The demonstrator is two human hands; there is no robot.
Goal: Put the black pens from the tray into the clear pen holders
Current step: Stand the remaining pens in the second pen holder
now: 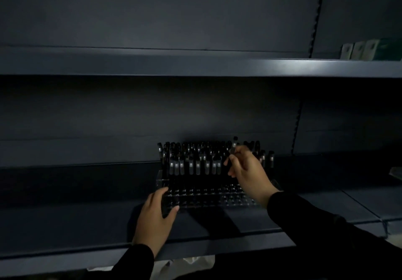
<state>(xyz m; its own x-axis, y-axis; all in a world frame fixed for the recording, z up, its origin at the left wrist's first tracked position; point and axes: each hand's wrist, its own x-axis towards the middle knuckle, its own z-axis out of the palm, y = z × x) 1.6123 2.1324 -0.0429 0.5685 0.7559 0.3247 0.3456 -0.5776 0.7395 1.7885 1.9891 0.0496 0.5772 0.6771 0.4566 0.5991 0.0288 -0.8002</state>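
Black sleeves enter from the bottom edge. Left hand (154, 218) grips the clear pen holder (208, 197) at its lower-left corner, frame centre. Right hand (248, 171) pinches one black pen (234, 147) upright above the holder's right rows. Standing pens (191, 160) fill the back rows on the dark shelf (65, 225); pale boxes (359, 50) sit upper right.

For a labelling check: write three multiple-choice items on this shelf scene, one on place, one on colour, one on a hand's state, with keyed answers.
1. Where does the clear pen holder stand?
A. on the dark shelf
B. on the floor
C. in a drawer

2. What colour are the sleeves?
A. white
B. red
C. black

3. What is the right hand doing?
A. lying flat
B. pinching a pen
C. gripping the shelf edge

Answers: A, it rests on the shelf; C, both cuffs are black; B, its fingers pinch one pen above the rows, while the left hand holds the holder's corner.
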